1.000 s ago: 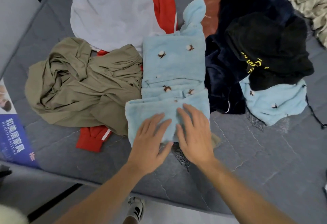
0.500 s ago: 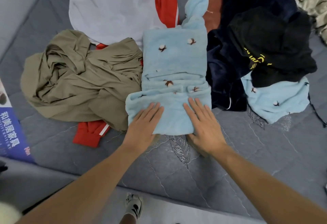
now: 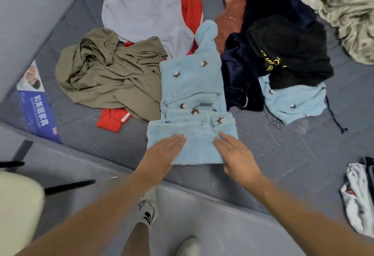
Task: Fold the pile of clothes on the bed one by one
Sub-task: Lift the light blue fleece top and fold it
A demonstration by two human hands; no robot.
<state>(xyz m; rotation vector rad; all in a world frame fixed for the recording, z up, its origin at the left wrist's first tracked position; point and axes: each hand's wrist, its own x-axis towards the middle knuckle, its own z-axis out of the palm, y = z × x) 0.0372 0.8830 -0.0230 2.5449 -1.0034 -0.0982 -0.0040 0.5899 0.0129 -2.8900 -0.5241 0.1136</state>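
Light-blue fleece garment (image 3: 192, 97), cotton-flower print, laid lengthwise on grey bed (image 3: 283, 154), lower part folded up near bed edge. Left hand (image 3: 162, 154) and right hand (image 3: 234, 154) pressed flat on folded part, fingers straight, nothing gripped. Olive garment (image 3: 109, 73) crumpled just left; black garment (image 3: 289, 53) heaped right, over second light-blue piece (image 3: 293, 102). White item (image 3: 358, 195) at far right, possibly clothing.

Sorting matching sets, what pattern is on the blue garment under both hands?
Light blue fleece garment with small brown-and-white cotton-boll motifs, clearest in the head view.
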